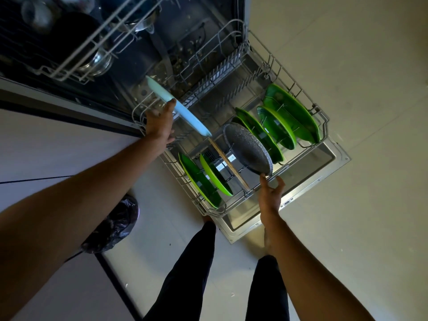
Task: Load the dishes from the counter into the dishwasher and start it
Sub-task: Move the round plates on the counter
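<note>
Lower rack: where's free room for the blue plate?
Bare tines mid-rear of the lower rack, between the blue plate and rear green plates. Front row is crowded: front green plates, wooden board, pan.

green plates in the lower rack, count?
6. Two green plates stand in the left rows of the lower rack; four in its right rows, the innermost mostly hidden behind the grey pan. Overlap may hide more.
</note>
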Demonstrator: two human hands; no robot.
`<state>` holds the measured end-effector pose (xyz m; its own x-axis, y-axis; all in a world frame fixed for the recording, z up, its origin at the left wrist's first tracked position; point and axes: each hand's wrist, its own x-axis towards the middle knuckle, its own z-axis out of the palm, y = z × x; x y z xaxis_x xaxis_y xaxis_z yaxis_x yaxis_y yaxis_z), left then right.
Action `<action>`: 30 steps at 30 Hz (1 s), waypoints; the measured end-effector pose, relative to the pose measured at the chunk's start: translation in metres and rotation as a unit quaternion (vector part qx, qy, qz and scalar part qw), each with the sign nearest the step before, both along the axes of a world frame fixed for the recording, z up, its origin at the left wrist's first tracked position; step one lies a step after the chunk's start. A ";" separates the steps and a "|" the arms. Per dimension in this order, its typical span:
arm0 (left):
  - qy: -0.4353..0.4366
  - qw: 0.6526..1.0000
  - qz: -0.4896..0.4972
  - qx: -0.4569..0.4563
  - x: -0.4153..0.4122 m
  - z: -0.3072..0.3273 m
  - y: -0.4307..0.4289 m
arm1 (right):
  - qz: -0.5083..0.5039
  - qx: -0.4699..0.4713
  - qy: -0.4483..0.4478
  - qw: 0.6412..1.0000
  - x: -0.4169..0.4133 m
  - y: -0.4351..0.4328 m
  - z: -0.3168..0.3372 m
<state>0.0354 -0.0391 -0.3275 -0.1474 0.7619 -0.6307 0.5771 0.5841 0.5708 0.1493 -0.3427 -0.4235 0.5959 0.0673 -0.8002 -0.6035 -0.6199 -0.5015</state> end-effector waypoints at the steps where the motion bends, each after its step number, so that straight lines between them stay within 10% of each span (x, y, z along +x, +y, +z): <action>1: 0.009 1.000 -0.023 0.014 -0.007 0.001 -0.008 | 0.031 -0.018 -0.007 0.999 0.001 -0.003 0.002; 7: 0.169 0.939 -0.298 0.022 -0.063 0.009 -0.084 | 0.300 -0.087 -0.046 0.949 0.005 -0.024 0.035; 19: 0.191 0.960 -0.205 -0.015 -0.164 0.090 -0.255 | 0.540 0.036 -0.087 0.837 -0.041 0.006 0.166; 30: 0.208 0.966 0.025 0.150 -0.378 0.260 -0.313 | 0.731 0.153 -0.208 0.632 -0.256 0.075 0.315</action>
<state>-0.3430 -0.3525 -0.0673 -0.3828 0.8862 -0.2611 0.7682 0.4623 0.4428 -0.1069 -0.2674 -0.1085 -0.1266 0.9023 -0.4122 0.7248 -0.1995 -0.6595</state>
